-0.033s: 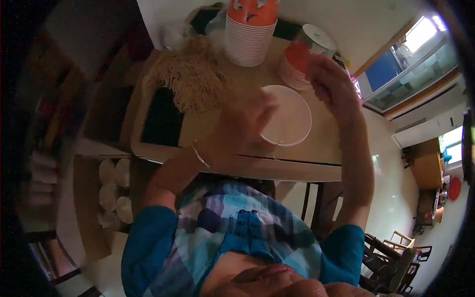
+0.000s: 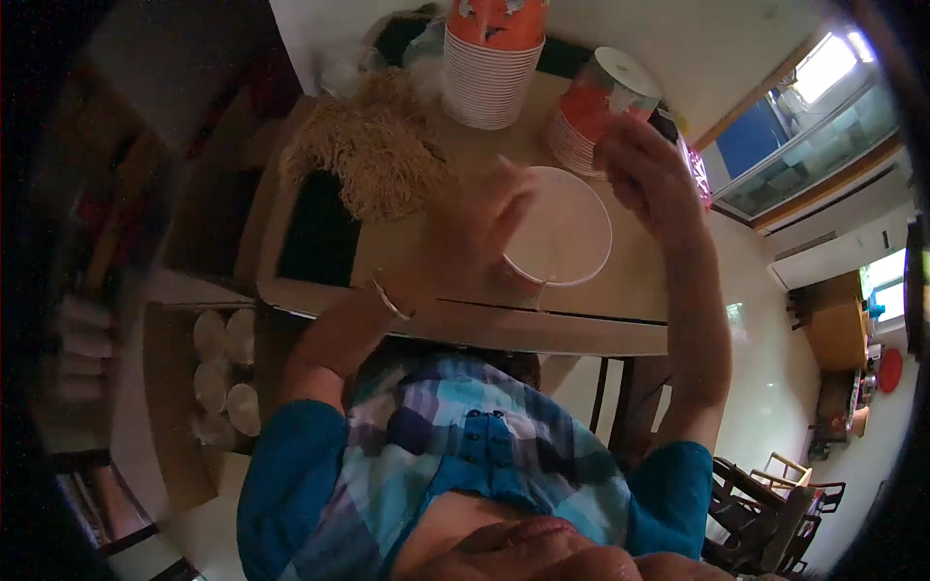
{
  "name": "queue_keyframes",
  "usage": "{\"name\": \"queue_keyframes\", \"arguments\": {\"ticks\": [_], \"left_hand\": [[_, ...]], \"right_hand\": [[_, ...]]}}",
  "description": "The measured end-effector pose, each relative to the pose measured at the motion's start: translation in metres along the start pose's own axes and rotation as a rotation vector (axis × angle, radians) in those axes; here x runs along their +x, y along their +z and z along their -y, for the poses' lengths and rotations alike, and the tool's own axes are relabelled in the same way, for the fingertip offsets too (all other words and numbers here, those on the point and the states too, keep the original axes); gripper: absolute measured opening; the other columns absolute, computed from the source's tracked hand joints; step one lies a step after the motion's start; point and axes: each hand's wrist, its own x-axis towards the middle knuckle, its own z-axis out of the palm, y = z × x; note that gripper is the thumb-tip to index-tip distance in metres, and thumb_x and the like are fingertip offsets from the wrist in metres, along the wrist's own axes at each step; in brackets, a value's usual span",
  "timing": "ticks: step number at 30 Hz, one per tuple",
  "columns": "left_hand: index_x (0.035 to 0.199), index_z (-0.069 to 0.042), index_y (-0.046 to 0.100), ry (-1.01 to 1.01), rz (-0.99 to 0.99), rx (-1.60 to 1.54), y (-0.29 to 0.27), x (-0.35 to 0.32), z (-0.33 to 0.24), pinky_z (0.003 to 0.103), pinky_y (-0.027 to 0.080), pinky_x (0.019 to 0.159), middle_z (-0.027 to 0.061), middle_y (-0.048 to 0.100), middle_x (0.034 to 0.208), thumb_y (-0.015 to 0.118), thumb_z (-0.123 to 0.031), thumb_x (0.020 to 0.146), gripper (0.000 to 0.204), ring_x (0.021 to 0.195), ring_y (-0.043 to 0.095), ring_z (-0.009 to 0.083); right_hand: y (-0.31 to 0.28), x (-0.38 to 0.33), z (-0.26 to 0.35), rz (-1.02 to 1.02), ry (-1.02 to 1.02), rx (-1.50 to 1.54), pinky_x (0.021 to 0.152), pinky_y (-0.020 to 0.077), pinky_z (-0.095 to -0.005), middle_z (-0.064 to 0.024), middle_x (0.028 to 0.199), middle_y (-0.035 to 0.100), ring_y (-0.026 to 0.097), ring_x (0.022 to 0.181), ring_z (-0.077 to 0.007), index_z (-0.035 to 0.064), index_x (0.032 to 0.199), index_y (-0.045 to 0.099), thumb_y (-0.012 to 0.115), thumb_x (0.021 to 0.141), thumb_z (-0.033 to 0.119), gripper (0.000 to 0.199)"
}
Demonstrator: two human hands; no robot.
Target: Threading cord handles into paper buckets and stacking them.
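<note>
A round white paper tub point(image 2: 573, 242) stands on the table with its wide mouth up. Beside its left rim my left hand point(image 2: 481, 215) is raised, blurred, with the fingers drawn together. On the tub's far right side my right hand point(image 2: 651, 179) is held up, thumb and fingers pinched. Whatever either hand pinches is too small or blurred to make out. A thin pale strand point(image 2: 541, 295) hangs at the tub's near rim. Tan shredded fibre point(image 2: 383, 160) lies in a loose heap left of my left hand.
Behind the tub rises a tall stack of nested orange-and-white tubs point(image 2: 492, 82). A shorter red-and-white stack point(image 2: 573, 126) stands behind my right hand, by a clear container with a white lid point(image 2: 628, 70). An open cardboard box point(image 2: 179, 407) of white cups sits lower left.
My left hand has shifted slightly, its fingertips a little higher and to the left. My right hand has moved slightly left. The tubs and fibre stay where they were.
</note>
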Motion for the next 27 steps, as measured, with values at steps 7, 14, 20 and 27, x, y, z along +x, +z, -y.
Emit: {"name": "queue_keyframes", "arguments": {"ticks": [7,14,20,27], "left_hand": [[0.109,-0.004,0.056,-0.454,0.132,-0.590,-0.023,0.041,0.004,0.027,0.049,0.060,0.0092,0.059,0.090,0.052,-0.019,0.095,0.022,0.071,0.058,0.0140],[0.097,-0.002,0.058,-0.466,0.396,-0.823,-0.003,0.035,0.010,0.023,0.046,0.059,0.0042,0.057,0.081,0.041,-0.030,0.101,0.033,0.063,0.051,0.0079],[0.091,-0.003,0.055,-0.593,0.452,-0.830,0.000,0.038,0.008,0.024,0.045,0.054,0.0012,0.052,0.073,0.041,-0.028,0.101,0.031,0.062,0.050,0.0080],[0.079,-0.003,0.055,-0.586,0.348,-0.764,0.010,0.037,0.013,0.026,0.044,0.050,0.0026,0.054,0.062,0.050,-0.027,0.096,0.031,0.055,0.053,0.0081]], "right_hand": [[0.014,-0.015,-0.009,0.130,-0.057,-0.114,0.045,0.0329,-0.0170,-0.0005,0.081,0.062,0.044,0.055,-0.0022,0.0098,0.125,0.050,0.055,0.094,0.019,0.033],[0.026,-0.016,-0.008,0.136,-0.077,-0.182,0.045,0.0341,-0.0163,0.0016,0.077,0.060,0.043,0.054,-0.0013,0.0097,0.123,0.053,0.051,0.093,0.010,0.031],[0.023,-0.017,-0.013,0.114,-0.087,-0.165,0.044,0.0316,-0.0149,-0.0012,0.079,0.059,0.042,0.054,-0.0006,0.0074,0.126,0.052,0.052,0.090,0.002,0.037],[0.017,-0.013,-0.031,0.027,-0.218,-0.446,0.060,0.0465,-0.0225,-0.0007,0.082,0.062,0.056,0.071,-0.0075,0.0023,0.100,0.061,0.060,0.087,0.008,0.014]]}}
